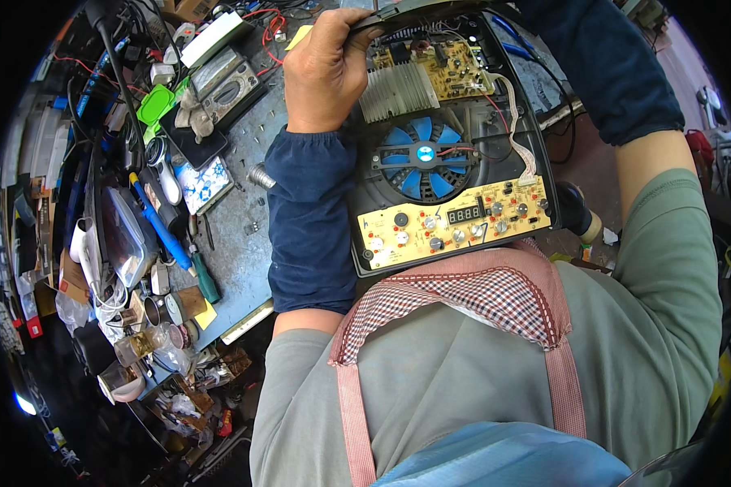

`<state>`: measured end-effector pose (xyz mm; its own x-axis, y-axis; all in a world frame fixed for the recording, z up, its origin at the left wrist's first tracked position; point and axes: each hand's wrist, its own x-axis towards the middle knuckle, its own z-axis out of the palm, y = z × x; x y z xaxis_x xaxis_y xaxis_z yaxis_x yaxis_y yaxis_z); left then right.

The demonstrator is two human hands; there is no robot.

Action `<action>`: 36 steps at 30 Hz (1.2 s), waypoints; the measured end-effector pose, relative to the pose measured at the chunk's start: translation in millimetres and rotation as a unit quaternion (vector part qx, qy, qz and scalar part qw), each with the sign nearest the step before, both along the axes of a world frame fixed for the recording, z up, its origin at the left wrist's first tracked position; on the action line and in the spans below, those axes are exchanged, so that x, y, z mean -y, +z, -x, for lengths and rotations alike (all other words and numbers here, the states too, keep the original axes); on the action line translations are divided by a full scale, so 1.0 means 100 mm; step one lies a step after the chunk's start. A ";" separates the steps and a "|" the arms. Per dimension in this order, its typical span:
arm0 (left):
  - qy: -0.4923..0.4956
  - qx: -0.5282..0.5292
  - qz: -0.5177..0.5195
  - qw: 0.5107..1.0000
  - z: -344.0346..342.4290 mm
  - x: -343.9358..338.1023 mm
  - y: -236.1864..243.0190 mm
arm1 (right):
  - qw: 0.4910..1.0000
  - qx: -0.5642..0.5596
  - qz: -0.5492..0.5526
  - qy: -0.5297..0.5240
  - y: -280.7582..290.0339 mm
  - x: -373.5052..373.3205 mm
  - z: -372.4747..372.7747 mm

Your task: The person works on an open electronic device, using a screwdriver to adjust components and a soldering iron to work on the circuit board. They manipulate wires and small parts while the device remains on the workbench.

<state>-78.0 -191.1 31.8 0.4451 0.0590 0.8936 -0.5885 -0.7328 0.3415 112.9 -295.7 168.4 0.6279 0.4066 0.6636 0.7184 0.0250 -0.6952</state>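
Note:
An opened black appliance housing lies in front of me, its lower edge against my apron. Inside are a blue fan, a ribbed metal heat sink, a yellow power board and a long yellow control board with buttons and a dark display. My left hand grips the dark top panel at the housing's far edge. My right hand is out of view; only its blue sleeve reaches past the housing's upper right corner.
The grey workbench on my left is crowded: a grey multimeter, a green lid, a blue-handled tool, a clear plastic box, jars, wires and loose screws. A dark round object sits right of the housing.

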 end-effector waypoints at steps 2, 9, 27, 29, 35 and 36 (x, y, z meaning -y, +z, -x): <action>0.000 -0.006 0.001 1.000 0.00 0.00 0.00 | 1.000 -0.006 -0.006 -0.003 -0.01 -0.01 -0.04; 0.003 0.002 -0.001 1.000 -0.01 0.00 -0.01 | 0.997 -0.071 -0.021 0.002 -0.05 -0.03 -0.05; 0.006 -0.005 0.008 1.000 0.00 0.01 -0.01 | 0.998 -0.052 -0.030 -0.030 -0.03 0.09 0.01; 0.009 -0.006 0.007 1.000 0.00 0.01 -0.01 | 0.998 -0.042 -0.036 -0.036 -0.04 0.10 -0.02; 0.012 -0.007 0.008 1.000 0.01 0.01 -0.01 | 0.997 -0.055 -0.044 -0.035 -0.04 0.15 0.05; 0.014 -0.008 0.005 1.000 0.01 0.01 -0.01 | 0.996 -0.067 -0.038 -0.047 -0.03 0.15 0.05</action>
